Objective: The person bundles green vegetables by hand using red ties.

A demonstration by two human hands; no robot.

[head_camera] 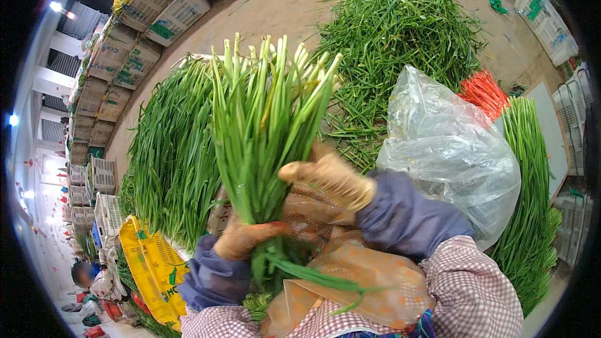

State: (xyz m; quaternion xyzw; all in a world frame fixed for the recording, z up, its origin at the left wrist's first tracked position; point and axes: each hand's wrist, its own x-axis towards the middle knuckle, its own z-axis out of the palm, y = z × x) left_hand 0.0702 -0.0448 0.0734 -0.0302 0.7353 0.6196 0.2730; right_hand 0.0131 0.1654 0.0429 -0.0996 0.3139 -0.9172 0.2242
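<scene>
Before my chest I hold a bunch of long green stalks, probably green garlic, with pale cut ends up and leaves down. My left hand, in a tan glove, grips it low around the leaves. A blurred reddish strip shows by those fingers; I cannot tell what it is. My right hand, gloved too and blurred, is at the bunch's right side, thumb stretched out across its edge. Whether its fingers touch the stalks is unclear. Loose leaves trail below my left hand over a translucent orange-patterned apron.
Left of the bunch lies a thick heap of similar greens. Ahead, cut leaves are piled on the floor. To the right are a clear plastic bag, red ties and long green stalks. Stacked crates line the left; a person sits beyond.
</scene>
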